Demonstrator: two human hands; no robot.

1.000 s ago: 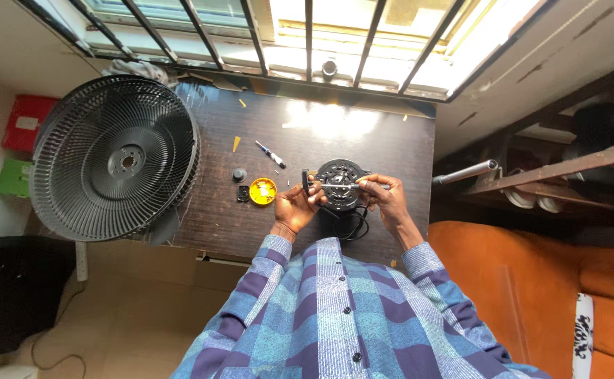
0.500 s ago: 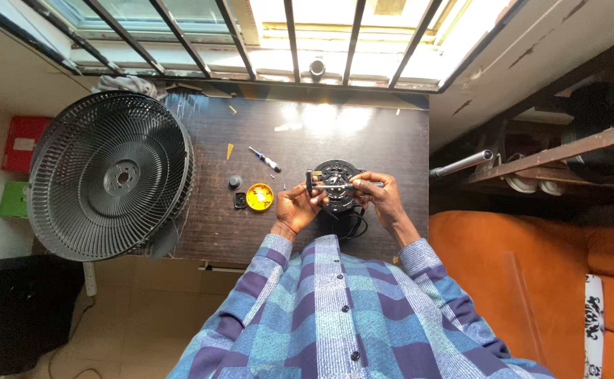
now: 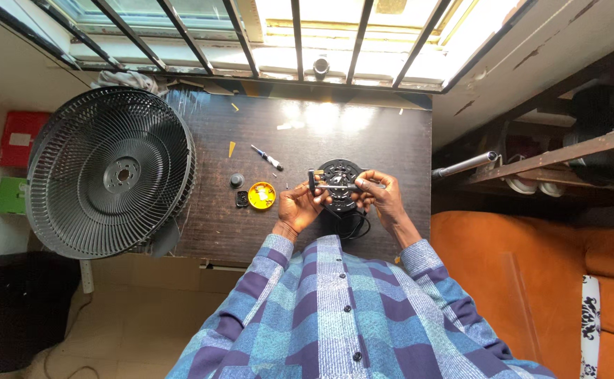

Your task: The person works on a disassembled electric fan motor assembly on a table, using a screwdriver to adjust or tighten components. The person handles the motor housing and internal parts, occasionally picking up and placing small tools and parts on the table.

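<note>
Just right of frame centre, near the table's [image 3: 391, 140] front edge, both hands grip a round black motor [image 3: 340, 184]. The left hand [image 3: 300, 207] curls around its left rim; the right hand [image 3: 384, 200] pinches a thin tool [image 3: 338, 187] lying across its face. Bare tabletop lies beyond and right. A yellow cap [image 3: 261, 195] sits just left. The fan grille [image 3: 110, 172] overhangs the left edge.

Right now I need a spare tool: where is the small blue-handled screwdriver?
In the head view the small blue-handled screwdriver lies on the dark wooden table, up and left of the person's left hand, just above the round yellow cap.
</note>
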